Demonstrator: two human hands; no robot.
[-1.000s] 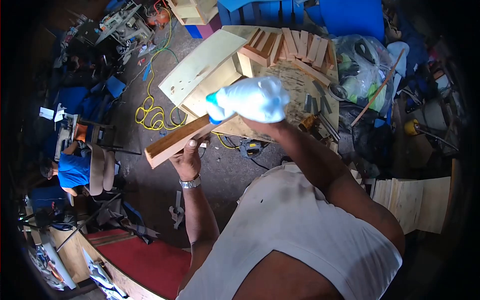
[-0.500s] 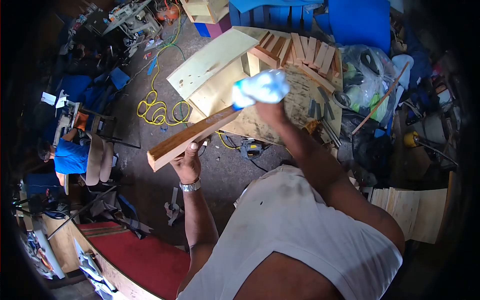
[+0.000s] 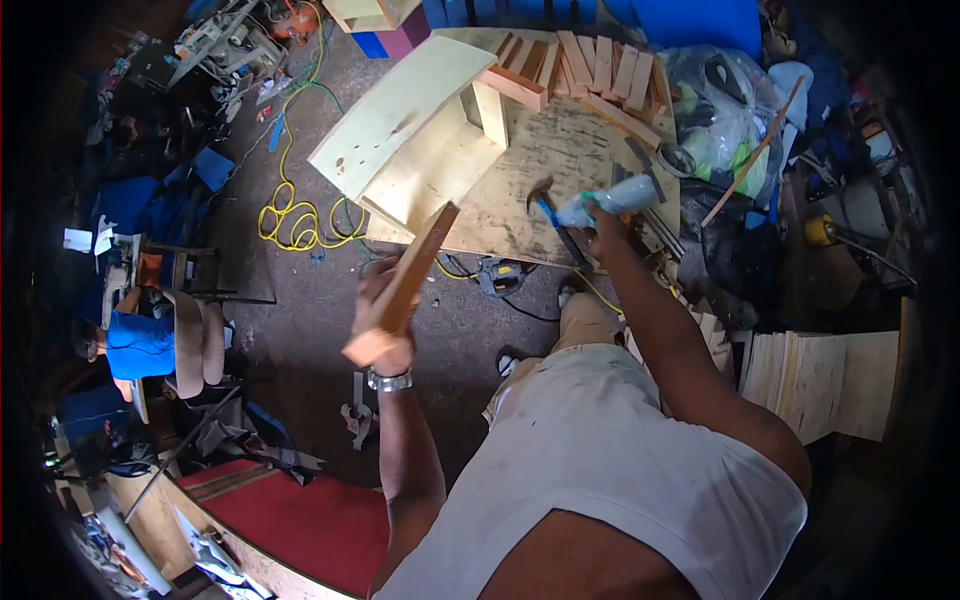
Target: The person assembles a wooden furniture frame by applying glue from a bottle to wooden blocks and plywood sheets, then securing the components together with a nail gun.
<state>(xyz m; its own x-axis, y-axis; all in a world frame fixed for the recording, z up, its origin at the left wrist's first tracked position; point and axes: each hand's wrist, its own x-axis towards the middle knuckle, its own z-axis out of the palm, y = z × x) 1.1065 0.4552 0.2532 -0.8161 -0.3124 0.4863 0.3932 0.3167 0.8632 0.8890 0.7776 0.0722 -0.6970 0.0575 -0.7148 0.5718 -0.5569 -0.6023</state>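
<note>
My left hand [image 3: 384, 305] is closed around a length of wood [image 3: 415, 268], which slants up and away, its near end blurred below my fingers. My right hand [image 3: 607, 232] grips a pale plastic bottle [image 3: 630, 197] at its greenish cap end, over the right part of the worktable. Just left of the bottle is a hammer [image 3: 546, 203] with a blue and black handle. An open plywood box [image 3: 405, 115] rests on the left part of the wooden worktable [image 3: 510, 212], beyond the length of wood.
Several wood pieces [image 3: 605, 68] lie at the table's back edge. A power tool [image 3: 500, 277] and a coiled yellow cord [image 3: 292, 225] are on the floor. Plastic bags [image 3: 722, 110] are heaped at the right. A person in a blue shirt [image 3: 140, 345] sits at the left.
My right hand has drawn the bottle away from the wood, rightward and lower. The length of wood has swung to a steeper angle in my left hand. The hammer has come into sight.
</note>
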